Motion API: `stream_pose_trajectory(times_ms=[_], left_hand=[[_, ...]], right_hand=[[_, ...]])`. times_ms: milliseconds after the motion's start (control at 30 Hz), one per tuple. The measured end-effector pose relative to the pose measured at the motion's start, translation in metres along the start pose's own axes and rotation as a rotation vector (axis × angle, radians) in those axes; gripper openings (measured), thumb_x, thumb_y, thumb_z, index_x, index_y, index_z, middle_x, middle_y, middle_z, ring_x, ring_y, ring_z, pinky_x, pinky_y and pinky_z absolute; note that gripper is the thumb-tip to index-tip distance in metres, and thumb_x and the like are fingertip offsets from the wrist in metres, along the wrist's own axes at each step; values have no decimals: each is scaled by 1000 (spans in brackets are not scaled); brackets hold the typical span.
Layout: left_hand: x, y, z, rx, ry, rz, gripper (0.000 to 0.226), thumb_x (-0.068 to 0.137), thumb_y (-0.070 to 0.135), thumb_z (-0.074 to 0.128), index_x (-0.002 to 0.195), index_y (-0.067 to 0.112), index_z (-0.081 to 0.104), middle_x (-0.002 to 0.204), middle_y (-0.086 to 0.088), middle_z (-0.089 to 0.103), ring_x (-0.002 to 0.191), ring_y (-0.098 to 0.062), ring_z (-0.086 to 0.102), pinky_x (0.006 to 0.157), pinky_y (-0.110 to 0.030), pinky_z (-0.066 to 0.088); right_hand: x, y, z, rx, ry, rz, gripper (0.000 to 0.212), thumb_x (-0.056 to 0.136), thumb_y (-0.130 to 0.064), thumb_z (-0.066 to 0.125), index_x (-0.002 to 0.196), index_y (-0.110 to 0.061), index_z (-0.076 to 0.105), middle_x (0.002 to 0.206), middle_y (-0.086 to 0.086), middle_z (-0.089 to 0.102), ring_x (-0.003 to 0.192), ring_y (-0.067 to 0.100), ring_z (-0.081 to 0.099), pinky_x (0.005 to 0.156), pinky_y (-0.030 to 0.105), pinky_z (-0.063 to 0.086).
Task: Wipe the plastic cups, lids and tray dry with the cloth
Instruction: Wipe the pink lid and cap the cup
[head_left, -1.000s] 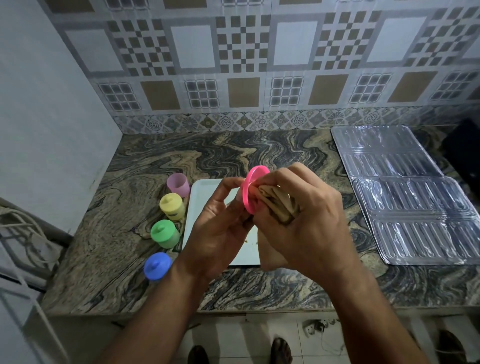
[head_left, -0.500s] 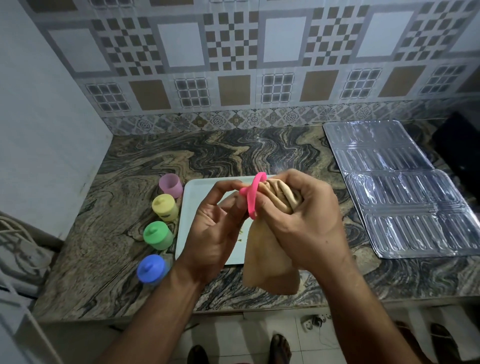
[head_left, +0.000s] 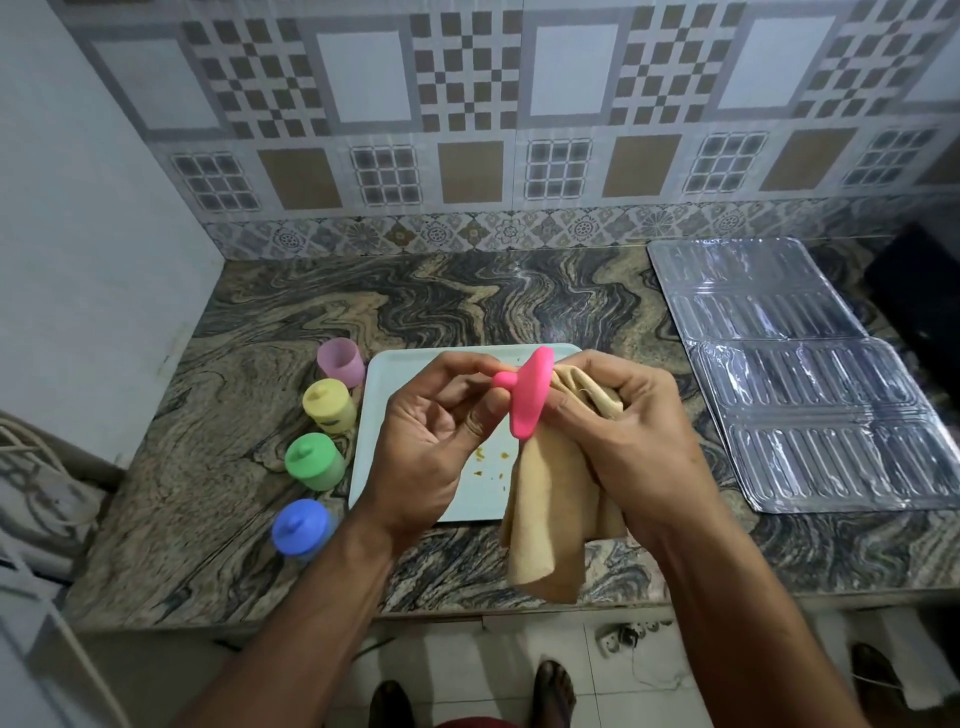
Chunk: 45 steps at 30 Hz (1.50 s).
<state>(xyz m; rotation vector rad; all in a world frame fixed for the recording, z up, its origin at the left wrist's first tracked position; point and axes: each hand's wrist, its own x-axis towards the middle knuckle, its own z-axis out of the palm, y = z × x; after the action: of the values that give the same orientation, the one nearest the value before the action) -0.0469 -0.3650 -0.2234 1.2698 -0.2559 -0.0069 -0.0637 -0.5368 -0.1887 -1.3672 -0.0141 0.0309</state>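
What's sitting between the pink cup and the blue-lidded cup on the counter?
Head view: the yellow-lidded cup, then the green-lidded cup, lined up between the pink cup and blue-lidded cup.

Hot-pink lid (head_left: 530, 395) seen against beige cloth (head_left: 550, 499). Pale mint-white tray (head_left: 405, 395) marked with small yellow-brown specks. Cups ranged by colour — lilac cup (head_left: 341, 361), yellow cup (head_left: 329, 406), green cup (head_left: 313, 461), blue cup (head_left: 300, 529). Desk (head_left: 291, 312) veined in swirling black, grey and tan. Wall tiles (head_left: 467, 104) patterned — brown-and-white checks, plain white and tan squares, grey frames. Clear ribbed plastic sheet (head_left: 810, 384) silvery.
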Motion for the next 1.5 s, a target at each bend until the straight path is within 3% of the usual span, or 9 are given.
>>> stream_pose_trajectory(times_ms=[133, 267, 467, 633, 700, 867, 1033, 1267, 1500], left_hand=[[0, 0, -4, -41, 6, -52, 29, 83, 41, 85, 105, 26, 73, 100, -2, 77, 102, -18, 72, 97, -30, 55], [-1, -3, -7, -61, 8, -84, 32, 82, 42, 86, 106, 25, 74, 102, -6, 77, 105, -25, 71, 103, -36, 54], [-5, -9, -6, -225, -39, -187, 21, 86, 29, 82, 104, 23, 74, 105, -8, 78, 99, -18, 72, 95, -29, 55], [-7, -16, -3, -699, -8, -386, 109, 63, 21, 100, 153, 5, 42, 128, -15, 71, 107, -24, 74, 99, -39, 59], [-8, -18, -4, -791, 4, -407, 116, 59, 18, 102, 155, 9, 38, 126, -16, 74, 105, -25, 76, 94, -40, 61], [-7, -15, -1, -820, 23, -440, 119, 59, 18, 102, 158, 10, 36, 125, -15, 74, 103, -26, 77, 88, -40, 62], [-9, -18, -2, -704, 19, -399, 117, 73, 24, 95, 162, 3, 21, 160, -20, 45, 130, -29, 60, 118, -48, 40], [-17, -15, 9, -520, 66, -304, 17, 97, 6, 62, 113, 10, 66, 126, -19, 70, 116, -28, 70, 100, -39, 58], [-15, -13, 7, -389, 109, -356, 46, 104, 16, 51, 140, -11, 39, 132, -32, 53, 126, -44, 46, 111, -56, 38]], right_hand=[[-5, 0, -3, -37, -86, -28, 17, 88, -6, 79, 102, 5, 78, 100, 16, 82, 92, 22, 74, 83, 35, 58], [-9, 0, -3, -38, -104, -74, 13, 87, -9, 79, 99, -4, 79, 95, 4, 83, 89, 12, 74, 80, 25, 58], [-2, -3, -3, -283, -105, -131, 11, 90, -15, 79, 98, -7, 76, 91, 10, 80, 81, 24, 74, 75, 39, 57], [-8, -15, -5, -214, -37, -198, 11, 90, -4, 82, 98, -5, 76, 91, 5, 82, 83, 14, 78, 72, 27, 60], [-11, -18, -9, -265, -8, -244, 13, 88, -12, 81, 100, -11, 77, 93, 2, 82, 84, 15, 77, 73, 27, 60], [-15, -24, -12, -356, -2, -278, 13, 89, -13, 82, 100, -18, 79, 94, -2, 82, 83, 15, 77, 73, 29, 61], [-16, -20, -3, -424, 63, -278, 13, 86, -25, 82, 95, -17, 79, 90, -2, 82, 82, 20, 78, 73, 44, 64], [-10, 1, 20, -450, 371, -239, 20, 86, -24, 88, 80, -19, 70, 69, -7, 73, 58, 4, 63, 57, 28, 53], [-12, 0, 30, -299, 155, -359, 9, 89, -8, 81, 92, -14, 76, 80, -8, 75, 73, 3, 68, 69, 24, 53]])
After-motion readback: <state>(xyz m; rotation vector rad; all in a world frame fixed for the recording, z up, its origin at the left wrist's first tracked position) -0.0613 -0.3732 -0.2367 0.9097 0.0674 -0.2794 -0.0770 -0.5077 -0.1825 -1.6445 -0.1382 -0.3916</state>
